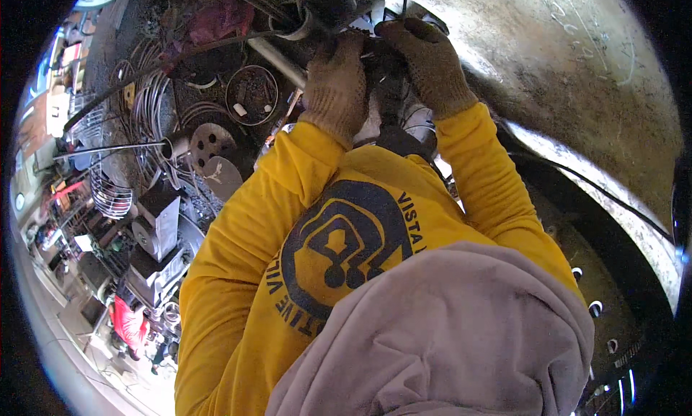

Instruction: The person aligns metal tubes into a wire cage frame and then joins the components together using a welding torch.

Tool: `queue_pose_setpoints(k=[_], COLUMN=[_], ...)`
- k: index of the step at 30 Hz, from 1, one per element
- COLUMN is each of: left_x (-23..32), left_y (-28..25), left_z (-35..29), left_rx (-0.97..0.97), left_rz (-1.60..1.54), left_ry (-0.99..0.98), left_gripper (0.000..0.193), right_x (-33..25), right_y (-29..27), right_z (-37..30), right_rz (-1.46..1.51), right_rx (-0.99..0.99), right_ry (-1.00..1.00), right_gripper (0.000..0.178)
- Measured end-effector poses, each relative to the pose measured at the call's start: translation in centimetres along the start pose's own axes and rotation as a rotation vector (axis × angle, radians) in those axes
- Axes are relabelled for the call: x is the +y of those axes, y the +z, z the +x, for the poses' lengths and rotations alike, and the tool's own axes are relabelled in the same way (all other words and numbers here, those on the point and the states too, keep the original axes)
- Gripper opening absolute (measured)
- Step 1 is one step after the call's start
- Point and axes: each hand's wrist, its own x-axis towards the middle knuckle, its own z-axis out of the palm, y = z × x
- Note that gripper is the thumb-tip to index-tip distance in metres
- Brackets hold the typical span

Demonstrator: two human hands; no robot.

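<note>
Both my hands wear brown knit work gloves and are close together at the upper middle, below a bright metal edge. My left hand (337,84) has its fingers curled beside a dark, cluttered spot, and what they grip is hidden. The fingers of my right hand (431,68) are bent together at a thin dark rod (405,3), which sticks up past the fingertips. In the gap between the hands lies a dark shape I cannot make out.
A large stained metal sheet (577,63) with chalk marks curves along the right. Left of me are a round tin (251,95) holding small pieces, coiled wire (148,91), a perforated metal disc (211,145), a pipe (277,63) and a dark cable (587,189) at right.
</note>
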Motion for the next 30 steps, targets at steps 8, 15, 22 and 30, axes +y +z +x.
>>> queue_pose_setpoints(k=[8,15,22,30], left_x=[0.2,0.1,-1.3,0.1], left_y=[1.1,0.7,2.9,0.2], left_z=[0.2,0.5,0.5,-0.3], left_rx=[0.153,0.168,0.158,0.209], left_rz=[-0.215,-0.155,-0.267,-0.482], left_ry=[-0.113,0.003,-0.088,0.000], left_gripper=[0.048,0.036,0.037,0.036], right_x=[0.7,2.5,1.4,2.0], right_y=[0.0,0.0,-0.2,-0.1], right_z=[2.9,5.8,6.2,7.1], right_rz=[-0.550,0.064,-0.543,-0.101], right_rx=[-0.033,-0.163,-0.040,-0.068], right_ry=[-0.516,-0.078,-0.297,-0.132], right_gripper=[0.025,0.033,0.039,0.033])
